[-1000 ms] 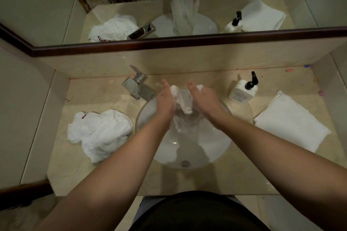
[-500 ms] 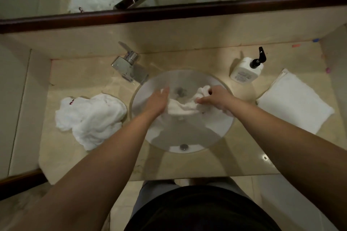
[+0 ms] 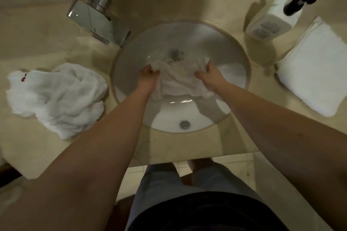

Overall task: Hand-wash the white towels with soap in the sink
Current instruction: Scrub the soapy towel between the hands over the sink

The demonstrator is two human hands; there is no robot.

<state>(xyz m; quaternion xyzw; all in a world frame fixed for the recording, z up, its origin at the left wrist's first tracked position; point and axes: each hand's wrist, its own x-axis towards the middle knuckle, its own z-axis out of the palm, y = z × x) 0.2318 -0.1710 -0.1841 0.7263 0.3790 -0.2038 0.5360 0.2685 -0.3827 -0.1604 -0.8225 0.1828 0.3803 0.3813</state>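
A wet white towel is stretched across the round white sink. My left hand grips its left end and my right hand grips its right end, both inside the basin. The cloth sags between them above the water at the bottom. A white soap bottle with a black pump stands on the counter to the right of the sink.
A crumpled white towel lies on the counter left of the sink. A folded white towel lies at the right. The chrome faucet stands at the back left. The sink drain sits near the front rim.
The towel was held bunched and upright between both hands; it has come down into the basin and my hands have pulled apart, spreading it. The view has tilted down, losing the mirror.
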